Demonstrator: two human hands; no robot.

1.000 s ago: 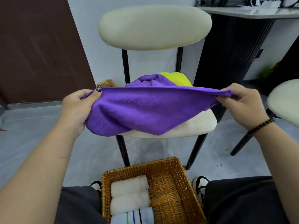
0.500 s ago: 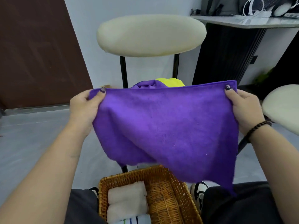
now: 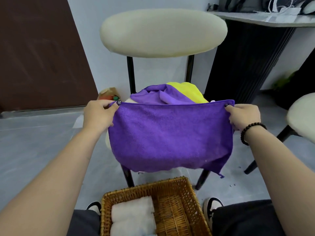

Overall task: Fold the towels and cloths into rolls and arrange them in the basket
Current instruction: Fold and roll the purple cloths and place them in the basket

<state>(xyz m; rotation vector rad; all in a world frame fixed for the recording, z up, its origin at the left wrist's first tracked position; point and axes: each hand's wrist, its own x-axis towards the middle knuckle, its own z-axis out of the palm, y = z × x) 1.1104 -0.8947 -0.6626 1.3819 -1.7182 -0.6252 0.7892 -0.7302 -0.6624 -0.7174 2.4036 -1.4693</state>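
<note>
Left hand [image 3: 98,116] and right hand [image 3: 242,117] each pinch a top corner of the purple cloth [image 3: 170,135], which hangs flat and taut along its upper hem in front of the chair [image 3: 163,33]. Behind it on the seat lie a second purple cloth [image 3: 158,94] and a yellow cloth [image 3: 190,91]. Below, the wicker basket [image 3: 172,184] holds white rolls [image 3: 133,213] on its left side. Step in hand, by judgement: spreading the cloth before folding; the next move calls for laying it flat or bringing the corners together. Compared with half a second earlier, the cloth hangs squarer and clear of the basket.
</note>
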